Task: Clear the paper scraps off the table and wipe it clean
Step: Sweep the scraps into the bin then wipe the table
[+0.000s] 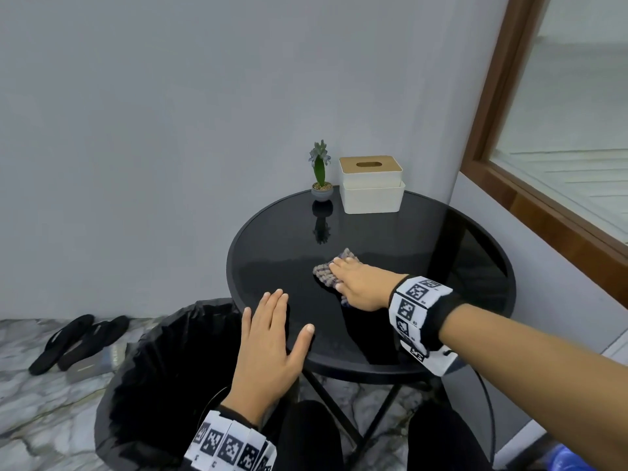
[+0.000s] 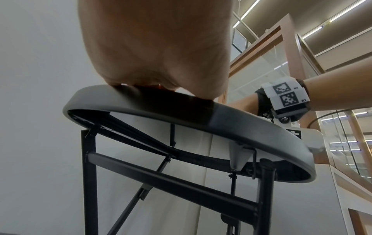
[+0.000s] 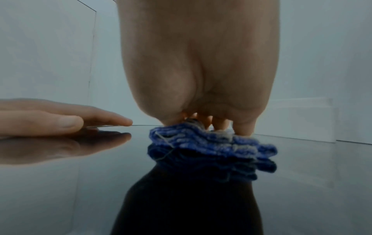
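Observation:
A round black glass table (image 1: 424,246) stands in a corner. On its middle lies a bunched blue-grey knitted cloth (image 1: 324,271), and my right hand (image 1: 356,282) presses flat on top of it with the fingers stretched over it. The right wrist view shows the cloth (image 3: 213,143) squashed under the right hand (image 3: 201,71) on the mirror-like glass. My left hand (image 1: 272,334) rests flat, fingers spread, on the table's near left edge and holds nothing. From below, the left hand (image 2: 157,47) sits on the table rim (image 2: 241,124). No paper scraps show on the table.
A bin lined with a black bag (image 1: 163,368) stands below the table's left edge. At the back of the table are a small potted plant (image 1: 321,178) and a white tissue box (image 1: 372,185). Black slippers (image 1: 78,341) lie on the floor left. A wood-framed window (image 1: 509,185) is on the right.

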`<action>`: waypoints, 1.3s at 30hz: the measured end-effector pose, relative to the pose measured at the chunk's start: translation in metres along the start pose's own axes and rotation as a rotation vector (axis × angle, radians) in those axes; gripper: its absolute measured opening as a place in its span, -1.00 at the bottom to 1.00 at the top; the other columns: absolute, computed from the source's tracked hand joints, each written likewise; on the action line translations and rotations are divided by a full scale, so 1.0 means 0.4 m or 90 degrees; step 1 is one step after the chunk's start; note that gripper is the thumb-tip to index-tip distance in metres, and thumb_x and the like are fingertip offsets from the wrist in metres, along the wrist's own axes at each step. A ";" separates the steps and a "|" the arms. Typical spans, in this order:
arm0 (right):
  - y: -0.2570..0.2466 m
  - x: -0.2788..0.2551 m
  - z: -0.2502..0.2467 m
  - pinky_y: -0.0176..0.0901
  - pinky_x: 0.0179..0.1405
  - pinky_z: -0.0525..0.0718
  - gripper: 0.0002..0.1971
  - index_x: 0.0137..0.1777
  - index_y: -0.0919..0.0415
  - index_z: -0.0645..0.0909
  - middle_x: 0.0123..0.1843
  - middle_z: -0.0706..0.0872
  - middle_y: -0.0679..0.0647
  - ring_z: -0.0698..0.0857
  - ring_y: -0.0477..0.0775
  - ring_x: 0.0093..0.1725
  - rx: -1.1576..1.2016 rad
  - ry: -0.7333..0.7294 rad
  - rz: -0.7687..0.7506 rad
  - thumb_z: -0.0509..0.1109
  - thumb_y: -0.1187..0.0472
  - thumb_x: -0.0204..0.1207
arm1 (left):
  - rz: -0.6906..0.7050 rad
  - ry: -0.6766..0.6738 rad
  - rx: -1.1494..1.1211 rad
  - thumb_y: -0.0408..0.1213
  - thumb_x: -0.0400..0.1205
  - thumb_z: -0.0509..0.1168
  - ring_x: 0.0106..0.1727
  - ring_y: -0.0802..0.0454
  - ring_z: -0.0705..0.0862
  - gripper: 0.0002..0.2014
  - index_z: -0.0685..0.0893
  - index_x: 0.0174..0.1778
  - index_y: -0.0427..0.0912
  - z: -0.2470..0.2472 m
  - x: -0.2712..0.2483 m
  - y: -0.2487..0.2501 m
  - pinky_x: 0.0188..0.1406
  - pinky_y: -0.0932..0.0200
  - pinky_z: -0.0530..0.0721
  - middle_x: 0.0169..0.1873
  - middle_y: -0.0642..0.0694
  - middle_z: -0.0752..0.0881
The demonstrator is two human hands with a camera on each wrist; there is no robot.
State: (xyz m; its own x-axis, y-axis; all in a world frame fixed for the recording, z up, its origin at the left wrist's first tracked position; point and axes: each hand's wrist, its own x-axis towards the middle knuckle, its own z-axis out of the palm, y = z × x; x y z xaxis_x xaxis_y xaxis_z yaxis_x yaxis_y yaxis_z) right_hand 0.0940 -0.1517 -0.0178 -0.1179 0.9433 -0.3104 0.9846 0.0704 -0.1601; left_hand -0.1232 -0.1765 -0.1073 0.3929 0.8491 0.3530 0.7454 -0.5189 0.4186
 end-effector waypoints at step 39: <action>-0.008 -0.159 0.190 -0.04 0.69 -0.02 -0.26 0.70 0.03 0.07 0.74 0.07 -0.09 -0.04 -0.10 0.72 0.034 0.234 -0.057 -0.37 -0.17 0.54 | 0.008 0.031 -0.019 0.25 0.66 -0.07 0.68 0.12 0.08 -0.29 0.29 0.64 -0.14 -0.001 -0.007 -0.017 0.65 0.08 -0.11 0.64 0.01 0.28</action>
State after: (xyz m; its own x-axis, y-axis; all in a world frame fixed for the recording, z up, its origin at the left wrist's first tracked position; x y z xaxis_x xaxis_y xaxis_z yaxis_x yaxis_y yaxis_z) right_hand 0.0886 -0.2366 -0.0688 -0.1388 0.9884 0.0625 0.9635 0.1493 -0.2223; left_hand -0.1297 -0.1755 -0.1109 0.3752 0.8372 0.3979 0.7241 -0.5327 0.4381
